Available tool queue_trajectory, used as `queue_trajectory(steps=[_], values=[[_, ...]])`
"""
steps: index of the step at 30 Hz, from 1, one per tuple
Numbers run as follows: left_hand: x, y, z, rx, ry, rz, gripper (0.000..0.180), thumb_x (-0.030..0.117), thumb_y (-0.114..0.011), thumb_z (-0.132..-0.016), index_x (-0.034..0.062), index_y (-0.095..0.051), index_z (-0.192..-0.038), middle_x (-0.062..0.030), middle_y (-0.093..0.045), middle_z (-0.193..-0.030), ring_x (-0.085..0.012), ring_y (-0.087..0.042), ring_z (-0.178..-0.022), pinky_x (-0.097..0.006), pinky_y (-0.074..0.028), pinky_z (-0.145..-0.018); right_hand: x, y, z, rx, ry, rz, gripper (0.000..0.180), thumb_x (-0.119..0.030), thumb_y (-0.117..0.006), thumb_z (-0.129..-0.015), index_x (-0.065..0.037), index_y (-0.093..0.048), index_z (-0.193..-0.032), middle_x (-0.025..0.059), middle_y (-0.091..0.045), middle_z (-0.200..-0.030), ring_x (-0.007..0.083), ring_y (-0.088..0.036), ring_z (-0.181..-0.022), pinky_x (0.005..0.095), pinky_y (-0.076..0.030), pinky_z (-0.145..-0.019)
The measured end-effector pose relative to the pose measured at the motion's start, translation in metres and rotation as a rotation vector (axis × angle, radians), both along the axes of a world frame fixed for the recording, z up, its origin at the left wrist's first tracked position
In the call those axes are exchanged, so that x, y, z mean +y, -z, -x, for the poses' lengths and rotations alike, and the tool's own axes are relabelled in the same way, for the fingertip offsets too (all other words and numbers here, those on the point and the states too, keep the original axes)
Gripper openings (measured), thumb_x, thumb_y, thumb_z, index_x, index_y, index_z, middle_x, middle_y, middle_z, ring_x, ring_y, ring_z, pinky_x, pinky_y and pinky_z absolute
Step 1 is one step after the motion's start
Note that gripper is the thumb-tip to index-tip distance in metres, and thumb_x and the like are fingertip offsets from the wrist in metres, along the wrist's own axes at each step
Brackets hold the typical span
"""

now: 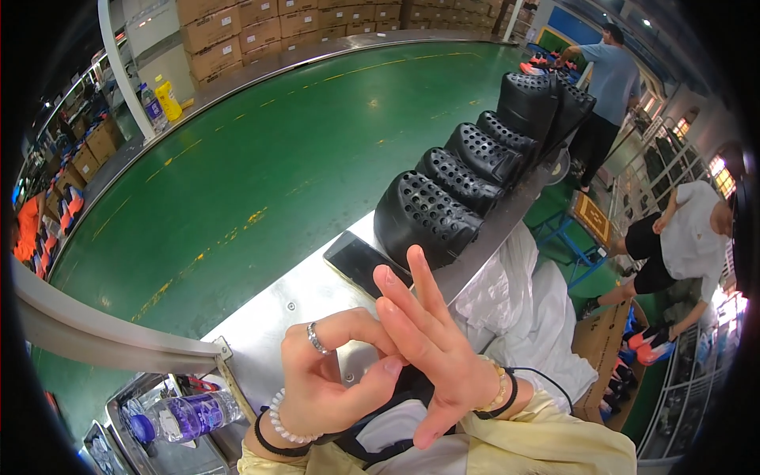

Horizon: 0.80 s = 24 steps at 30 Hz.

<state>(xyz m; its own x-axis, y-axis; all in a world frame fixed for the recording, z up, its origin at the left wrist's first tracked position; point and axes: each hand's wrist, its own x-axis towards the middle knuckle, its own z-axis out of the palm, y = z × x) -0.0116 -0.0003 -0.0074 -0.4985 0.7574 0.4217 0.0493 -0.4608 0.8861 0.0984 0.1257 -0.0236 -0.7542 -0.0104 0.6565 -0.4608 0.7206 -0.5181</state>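
Orange cloth (28, 226) and bright shoes (70, 202) crowd the far left of the frame. At upper left, a clear bottle (152, 107) stands beside a yellow bottle (168, 99), near stacked cartons (214, 36) along the top edge. A long green surface (261, 150) with worn yellow marks curves across the frame. At lower left, a purple-capped water bottle (186, 417) lies on its side.

At lower center, the left hand (328, 388), wearing a ring and a bead bracelet, curls with thumb and index finger narrowed against the other hand; whether anything is pinched between their tips cannot be told. Just above, a dark phone (362, 258) lies on a metal table (265, 321). The right hand (447, 364) is wide, its fingers extended toward the phone's near end and its thumb pointing down.

Black clogs (427, 214) dotted with holes line up from center to upper right, beside white cloth (518, 313). At right, a person in blue (609, 83) stands beyond a blue-legged stool (590, 222), while another in white (697, 233) bends above an open carton (598, 344), one hand at a bright shoe (653, 348).
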Motion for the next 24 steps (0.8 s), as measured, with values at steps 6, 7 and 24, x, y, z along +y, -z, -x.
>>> queue_trajectory(steps=[6, 7, 24], values=[[-0.001, -0.001, 0.003, 0.087, -0.039, 0.058, 0.013, -0.008, -0.065, -0.071, -0.0053, -0.063, -0.083, -0.0088, -0.066, -0.074, -0.0144, -0.063, -0.067, -0.025, -0.048, -0.063, 0.0, -0.008, -0.004, 0.001, 0.091, -0.088, 0.097, -0.072, -0.043, -0.081, 0.004, -0.034, -0.141, 0.0228, -0.03, -0.148, 0.0499, -0.014, -0.139, 0.0597, -0.005, -0.108], [-0.002, -0.002, 0.001, 0.093, -0.036, 0.052, 0.013, -0.008, -0.065, -0.071, -0.0053, -0.063, -0.083, -0.0088, -0.066, -0.074, -0.0144, -0.063, -0.067, -0.025, -0.048, -0.063, -0.001, -0.011, -0.006, -0.013, 0.15, -0.149, 0.094, -0.07, -0.044, -0.081, 0.003, -0.036, -0.14, 0.0212, -0.032, -0.148, 0.0494, -0.016, -0.138, 0.06, -0.006, -0.109], [0.0, 0.013, -0.003, -0.6, 0.186, 0.02, 0.015, -0.006, -0.058, -0.077, -0.0063, -0.06, -0.091, -0.0098, -0.064, -0.084, -0.0167, -0.062, -0.07, -0.031, -0.053, -0.068, 0.0, -0.01, 0.002, 0.014, 0.22, -0.292, 0.087, -0.069, -0.045, -0.081, -0.002, -0.045, -0.137, 0.0142, -0.035, -0.148, 0.0451, -0.019, -0.139, 0.0633, -0.006, -0.108]])
